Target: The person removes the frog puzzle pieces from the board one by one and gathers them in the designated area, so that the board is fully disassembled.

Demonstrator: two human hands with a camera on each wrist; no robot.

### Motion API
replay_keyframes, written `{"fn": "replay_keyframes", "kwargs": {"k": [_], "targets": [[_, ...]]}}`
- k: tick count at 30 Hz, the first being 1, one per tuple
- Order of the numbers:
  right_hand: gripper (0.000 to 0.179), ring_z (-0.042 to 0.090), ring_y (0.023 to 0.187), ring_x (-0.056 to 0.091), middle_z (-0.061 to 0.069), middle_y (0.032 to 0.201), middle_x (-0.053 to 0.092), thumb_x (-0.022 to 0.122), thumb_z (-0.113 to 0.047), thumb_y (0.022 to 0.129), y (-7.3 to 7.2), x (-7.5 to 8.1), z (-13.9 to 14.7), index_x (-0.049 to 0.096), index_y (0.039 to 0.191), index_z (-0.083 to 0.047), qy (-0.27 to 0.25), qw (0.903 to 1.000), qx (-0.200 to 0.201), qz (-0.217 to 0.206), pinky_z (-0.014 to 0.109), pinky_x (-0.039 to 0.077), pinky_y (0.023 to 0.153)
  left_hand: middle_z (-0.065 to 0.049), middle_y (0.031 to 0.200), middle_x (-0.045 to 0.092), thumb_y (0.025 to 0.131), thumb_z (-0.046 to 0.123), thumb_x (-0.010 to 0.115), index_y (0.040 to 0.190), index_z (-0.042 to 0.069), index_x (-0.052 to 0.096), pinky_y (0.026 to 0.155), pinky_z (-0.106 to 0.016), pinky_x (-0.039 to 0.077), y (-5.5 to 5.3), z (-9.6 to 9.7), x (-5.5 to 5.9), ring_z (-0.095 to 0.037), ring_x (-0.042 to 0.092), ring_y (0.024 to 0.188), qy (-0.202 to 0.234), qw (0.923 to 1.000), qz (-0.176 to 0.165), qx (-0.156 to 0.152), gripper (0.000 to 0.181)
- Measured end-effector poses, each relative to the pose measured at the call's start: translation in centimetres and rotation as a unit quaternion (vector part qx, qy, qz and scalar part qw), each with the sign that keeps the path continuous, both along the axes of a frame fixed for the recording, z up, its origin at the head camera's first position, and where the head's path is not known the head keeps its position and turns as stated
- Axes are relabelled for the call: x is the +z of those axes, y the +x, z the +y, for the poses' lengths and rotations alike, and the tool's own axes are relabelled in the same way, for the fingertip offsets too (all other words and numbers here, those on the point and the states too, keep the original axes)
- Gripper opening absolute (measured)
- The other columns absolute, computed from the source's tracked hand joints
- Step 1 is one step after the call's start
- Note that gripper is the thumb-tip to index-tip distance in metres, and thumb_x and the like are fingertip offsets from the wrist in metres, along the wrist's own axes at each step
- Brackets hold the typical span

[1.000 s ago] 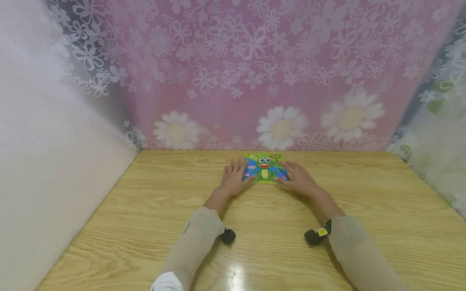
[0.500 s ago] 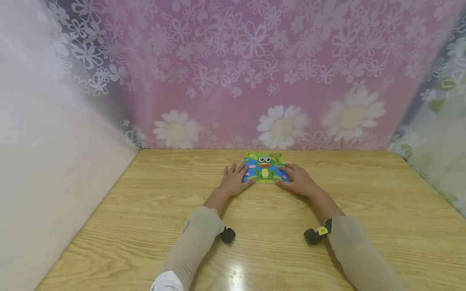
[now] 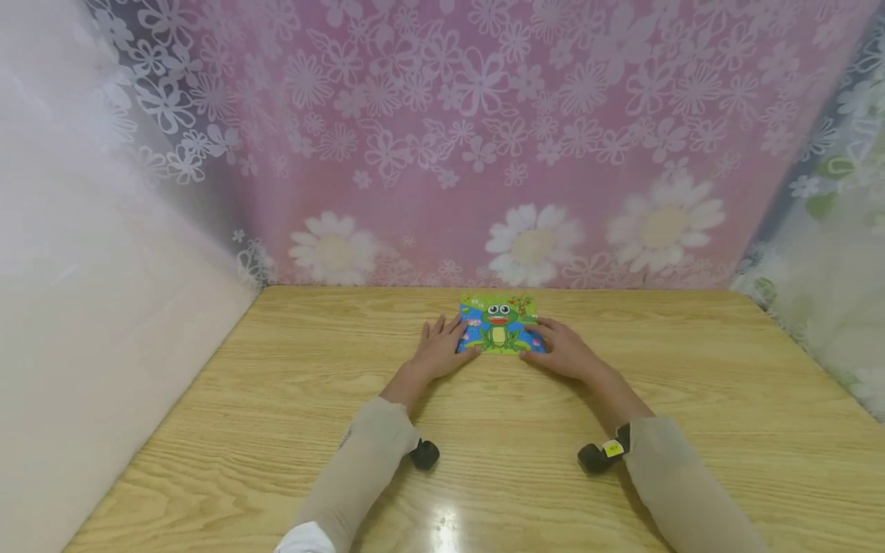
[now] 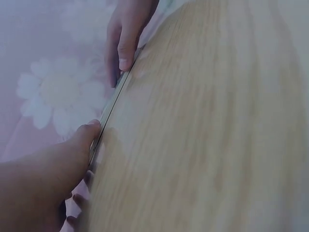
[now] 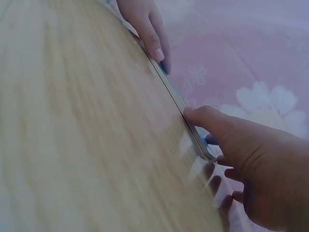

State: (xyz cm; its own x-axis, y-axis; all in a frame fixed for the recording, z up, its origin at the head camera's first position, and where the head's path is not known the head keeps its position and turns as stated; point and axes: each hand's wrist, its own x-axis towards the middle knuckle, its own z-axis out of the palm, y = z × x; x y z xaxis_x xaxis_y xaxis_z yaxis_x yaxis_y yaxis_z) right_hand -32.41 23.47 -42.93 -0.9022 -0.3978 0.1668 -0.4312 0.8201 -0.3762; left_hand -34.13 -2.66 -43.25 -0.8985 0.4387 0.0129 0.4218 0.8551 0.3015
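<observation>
A small rectangular picture board (image 3: 499,336) with a green frog on a blue and green ground lies flat on the wooden table near its back edge. My left hand (image 3: 439,349) grips its near left corner, thumb at the front edge and fingers along the left side. On the opposite corner, my right hand (image 3: 565,349) does likewise, its fingers bent inward. Both wrist views catch the board's thin front edge (image 4: 112,107) from low down. There the left thumb (image 4: 87,133) and right thumb (image 5: 203,116) touch that edge. Fingers partly cover the board's sides.
A wood-grain table (image 3: 477,430) spreads in front of the arms. Behind it hangs a pink flowered curtain (image 3: 429,169), close to the board. A pale wall (image 3: 124,253) stands at left, and a flowered sheet (image 3: 830,307) at right. Black wrist cameras (image 3: 425,455) sit at both cuffs.
The fingers of both hands have slid slightly toward the person along the board's sides, uncovering more of it. The board itself has barely shifted; the head view has tilted a little.
</observation>
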Motion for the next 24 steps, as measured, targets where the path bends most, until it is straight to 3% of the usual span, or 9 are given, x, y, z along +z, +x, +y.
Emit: {"fn": "replay_keyframes", "kwargs": {"k": [9,24], "targets": [[0.067,0.048,0.125,0.027,0.027,0.139,0.031,0.06,-0.044,0.087,1.5,0.3,-0.6,0.043,0.136,-0.001,-0.011,0.9998,0.018,0.003,0.063,0.022,0.095,-0.004,0.152,0.013,0.093,0.055,0.038,0.148,0.014,0.021,0.105,-0.052,0.0,1.5,-0.8,0.3,-0.033,0.003,0.136,0.006,0.9999,0.0,-0.01,0.07],[0.064,0.048,0.123,0.03,0.029,0.136,0.034,0.062,-0.038,0.086,4.1,0.8,-1.9,0.045,0.134,0.0,-0.006,0.9994,0.032,0.009,0.061,0.024,0.095,-0.003,0.152,0.011,0.093,0.058,0.035,0.148,0.015,0.019,0.105,-0.051,-0.001,3.9,-2.6,0.5,-0.033,0.002,0.136,-0.031,0.9991,0.003,-0.03,0.072]]}}
